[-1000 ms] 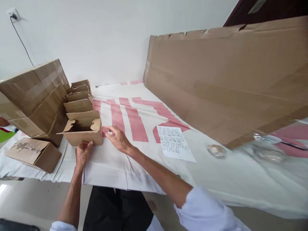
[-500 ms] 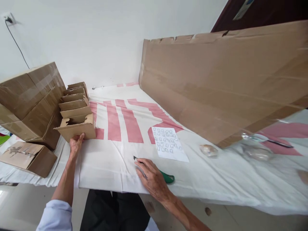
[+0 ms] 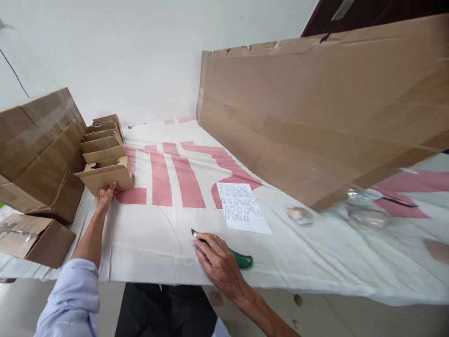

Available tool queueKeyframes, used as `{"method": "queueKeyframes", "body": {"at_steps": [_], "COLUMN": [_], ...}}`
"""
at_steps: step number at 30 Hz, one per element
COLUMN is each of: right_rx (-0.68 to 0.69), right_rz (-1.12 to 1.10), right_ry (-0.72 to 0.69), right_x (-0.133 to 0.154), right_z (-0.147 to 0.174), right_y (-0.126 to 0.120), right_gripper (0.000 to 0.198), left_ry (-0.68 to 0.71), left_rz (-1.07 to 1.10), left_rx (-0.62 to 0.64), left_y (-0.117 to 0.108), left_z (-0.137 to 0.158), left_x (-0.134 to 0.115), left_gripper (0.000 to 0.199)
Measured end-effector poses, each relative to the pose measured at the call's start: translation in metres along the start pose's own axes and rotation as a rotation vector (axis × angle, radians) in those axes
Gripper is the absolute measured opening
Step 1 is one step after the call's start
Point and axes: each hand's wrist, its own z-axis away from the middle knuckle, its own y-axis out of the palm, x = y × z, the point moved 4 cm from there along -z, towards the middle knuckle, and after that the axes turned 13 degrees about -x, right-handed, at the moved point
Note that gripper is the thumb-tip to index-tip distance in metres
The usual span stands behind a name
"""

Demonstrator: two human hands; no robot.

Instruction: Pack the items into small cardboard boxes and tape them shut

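My left hand (image 3: 105,194) is at the lower front of a small open cardboard box (image 3: 117,177), its thumb against the front wall and its other fingers partly hidden. This box is the nearest in a row of open cardboard boxes (image 3: 102,142) with raised flaps. My right hand (image 3: 219,262) rests low over the table, closed around a utility knife (image 3: 242,259) with a green handle. The knife's dark tip pokes out beyond the fingers to the left; its middle is covered by my hand.
Large taped cartons (image 3: 45,150) and a closed small box (image 3: 37,238) stand at left. A big cardboard sheet (image 3: 315,112) leans at right. A marked paper (image 3: 243,208), a tape roll (image 3: 300,216) and a dark-handled tool (image 3: 396,201) lie on the white cloth (image 3: 154,248).
My left hand has slid the nearest open box slightly away from me, closer to the row behind it. The right hand stays on the knife, and the view has shifted a little.
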Motion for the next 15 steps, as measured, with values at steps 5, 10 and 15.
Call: {"method": "queueKeyframes", "body": {"at_steps": [5,10,15], "right_rx": [0.013,0.029,0.045], "right_rz": [-0.012,-0.007,-0.002], "right_ry": [0.015,0.032,0.043], "right_x": [-0.002,-0.001,-0.001], "right_z": [0.0,-0.004,-0.005], "right_y": [0.0,-0.003,-0.004], "right_gripper": [0.024,0.025,0.024], "left_ry": [-0.061,-0.123,-0.104], "left_rz": [-0.002,-0.036,-0.025], "left_rx": [0.048,0.098,0.094], "left_y": [0.021,0.043,0.058], "left_z": [-0.024,-0.048,-0.066], "left_x": [-0.012,-0.023,-0.03], "left_gripper": [0.04,0.033,0.026]}}
